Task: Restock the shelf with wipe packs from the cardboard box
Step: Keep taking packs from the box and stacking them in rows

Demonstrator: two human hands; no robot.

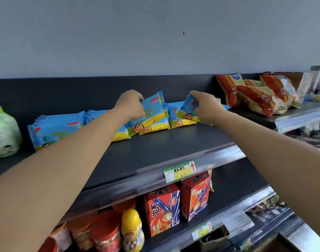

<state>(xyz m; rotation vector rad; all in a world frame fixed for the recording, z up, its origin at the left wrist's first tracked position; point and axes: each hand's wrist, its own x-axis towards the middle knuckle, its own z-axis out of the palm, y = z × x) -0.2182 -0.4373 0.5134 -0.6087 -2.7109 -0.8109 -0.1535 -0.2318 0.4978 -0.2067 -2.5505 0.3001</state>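
Note:
Blue and yellow wipe packs stand in rows along the back of the dark top shelf (155,142). My left hand (131,104) grips the top edge of one upright wipe pack (153,110) near the middle of the row. My right hand (206,108) holds another wipe pack (187,110), tilted, just right of it above more standing packs (179,121). A further stack of wipe packs (55,129) fills the left part of the row. The cardboard box is only partly visible at the bottom right corner (275,244).
A green and white bag (3,131) sits at the shelf's left end. Red and yellow snack bags (255,95) lie on the adjoining shelf to the right. Below are red cartons (163,208), red-lidded jars (104,231) and a yellow bottle (132,230). A price label (180,170) marks the shelf edge.

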